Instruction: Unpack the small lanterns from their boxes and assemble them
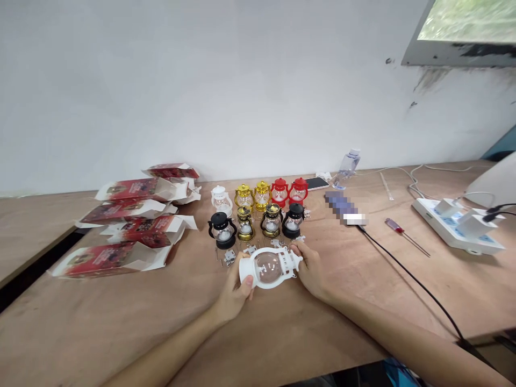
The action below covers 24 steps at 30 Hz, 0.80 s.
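A white lantern [269, 267] with a clear globe lies sideways in the air between my hands, its base to the left and its top to the right. My left hand [234, 290] is closed round the base, thumb in front. At the other end, the fingers of my right hand [309, 269] pinch the top. Just beyond stand several small lanterns in two rows: a white one [221, 200], gold ones [244, 198], red ones [298, 192], and black or black-and-gold ones [222, 230]. Small metal pieces [229, 257] lie in front of them.
Opened red-and-white boxes [108, 257] are piled at the left. Toward the right are a water bottle [346, 169], a phone [316, 184], a partly blurred device on a black cable [407, 273], a screwdriver [394, 226] and a power strip [455, 228]. A wall rises behind the table.
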Available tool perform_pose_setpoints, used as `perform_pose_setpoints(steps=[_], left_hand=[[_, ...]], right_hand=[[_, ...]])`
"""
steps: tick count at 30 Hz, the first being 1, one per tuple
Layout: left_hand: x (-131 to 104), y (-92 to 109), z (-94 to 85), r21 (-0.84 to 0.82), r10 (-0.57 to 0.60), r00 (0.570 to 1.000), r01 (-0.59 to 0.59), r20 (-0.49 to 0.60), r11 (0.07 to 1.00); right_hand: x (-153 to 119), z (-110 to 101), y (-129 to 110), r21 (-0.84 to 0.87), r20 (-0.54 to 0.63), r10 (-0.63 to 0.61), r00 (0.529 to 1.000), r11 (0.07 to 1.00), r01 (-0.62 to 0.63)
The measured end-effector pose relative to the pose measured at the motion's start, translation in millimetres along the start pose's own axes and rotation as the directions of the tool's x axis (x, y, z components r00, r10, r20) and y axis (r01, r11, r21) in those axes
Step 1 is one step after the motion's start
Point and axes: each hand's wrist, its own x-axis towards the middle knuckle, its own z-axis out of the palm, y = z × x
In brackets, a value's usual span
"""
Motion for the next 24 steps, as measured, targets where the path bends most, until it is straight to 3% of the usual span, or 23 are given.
perform_pose_setpoints(steps=[2,5,8,12,13,15,17,20,22,24], left_hand=[[2,0,-0.8,0.004,-0.038,0.999,0.038,-0.011,0.999],[2,0,-1.8,0.028,-0.042,0.999,0.043,-0.023,0.999],[1,1,-1.9,0.032,-0.007,0.999,0.009,-0.043,0.999],[-1,2,-2.0,0.01,0.034,0.994,-0.033,-0.108,0.999],[-1,2,-2.2,-0.001,0.04,0.992,-0.041,-0.124,0.999],[-1,2,-3.0,-0.03,0.045,0.99,-0.05,-0.135,0.998],[-2,2,-3.6,-0.062,0.027,0.993,-0.035,-0.118,0.997],[-3,2,-4.0,-0.095,-0.023,0.996,0.016,-0.082,0.995],[-3,3,-4.3,-0.11,-0.036,0.998,0.03,-0.052,0.993],[-2,3,-4.7,-0.11,-0.026,1.0,0.025,-0.012,0.994]], right_hand=[[2,-3,0,-0.033,-0.042,-0.071,0.997,0.997,0.07],[5,-6,-1,-0.03,-0.017,-0.103,0.995,0.994,0.103],[9,-6,-3,0.08,0.082,-0.011,0.997,0.997,0.004],[11,-7,-4,0.269,0.25,0.077,0.965,0.952,-0.145],[13,-10,-5,0.287,0.237,0.087,0.967,0.945,-0.156],[17,-18,-4,0.284,0.094,0.099,0.991,0.951,-0.122],[25,-33,-1,0.206,-0.131,0.056,0.99,0.978,-0.028],[40,-61,10,-0.116,-0.36,-0.127,0.924,0.989,0.091],[48,-77,19,-0.354,-0.405,-0.229,0.885,0.932,0.079],[54,-89,28,-0.555,-0.351,-0.287,0.891,0.831,0.048]])
